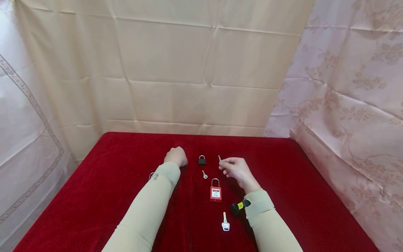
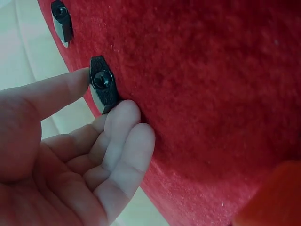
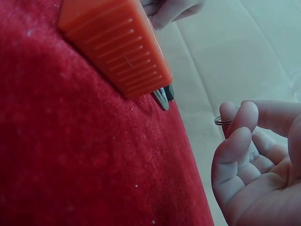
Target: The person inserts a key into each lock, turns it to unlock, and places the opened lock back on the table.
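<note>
In the left wrist view my left hand (image 2: 80, 155) pinches a small black padlock (image 2: 102, 84) between thumb and fingers, its keyhole facing the camera. The head view shows this left hand (image 1: 176, 156) from behind, covering most of that padlock. My right hand (image 1: 235, 170) pinches a small key (image 1: 219, 159), held tip up. A thin ring (image 3: 221, 121) pokes out from the fingertips in the right wrist view. Between the hands lie another black padlock (image 1: 202, 160) and a second small key (image 1: 204, 174). Nearer is a red padlock (image 1: 215, 192) with a white label.
A larger silver key (image 1: 225, 224) lies near the front of the red cloth-covered table (image 1: 126, 154). By the right cuff is a black object with a yellow band (image 1: 240, 206). A metal loop (image 1: 151, 175) shows beside the left sleeve, the rest hidden. Curtains hang around the table.
</note>
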A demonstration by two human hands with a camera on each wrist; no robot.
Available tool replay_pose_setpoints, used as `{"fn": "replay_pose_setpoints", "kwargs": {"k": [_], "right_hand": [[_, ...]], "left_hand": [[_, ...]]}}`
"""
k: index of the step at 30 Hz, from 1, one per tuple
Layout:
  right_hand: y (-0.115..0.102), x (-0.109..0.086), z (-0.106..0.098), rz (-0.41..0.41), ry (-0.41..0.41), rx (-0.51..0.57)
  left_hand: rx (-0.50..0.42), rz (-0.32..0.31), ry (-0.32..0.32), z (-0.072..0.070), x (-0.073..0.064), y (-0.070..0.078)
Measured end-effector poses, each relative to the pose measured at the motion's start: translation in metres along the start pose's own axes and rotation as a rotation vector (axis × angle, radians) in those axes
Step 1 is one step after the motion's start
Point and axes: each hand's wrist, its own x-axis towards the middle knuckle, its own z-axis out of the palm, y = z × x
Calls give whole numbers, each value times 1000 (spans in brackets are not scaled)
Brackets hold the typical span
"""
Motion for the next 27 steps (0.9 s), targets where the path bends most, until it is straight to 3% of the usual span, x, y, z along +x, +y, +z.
{"fn": "replay_pose_setpoints", "kwargs": {"k": [14, 21, 27], "right_hand": [[2, 0, 0, 8, 4, 1], [3, 0, 0, 1, 4, 0], [1, 0, -1, -24, 16, 5]], "left_hand": [[-30, -23, -52, 2, 2, 2], [-96, -56, -84, 3, 4, 0], [-145, -29, -99, 1, 2, -3]]}}
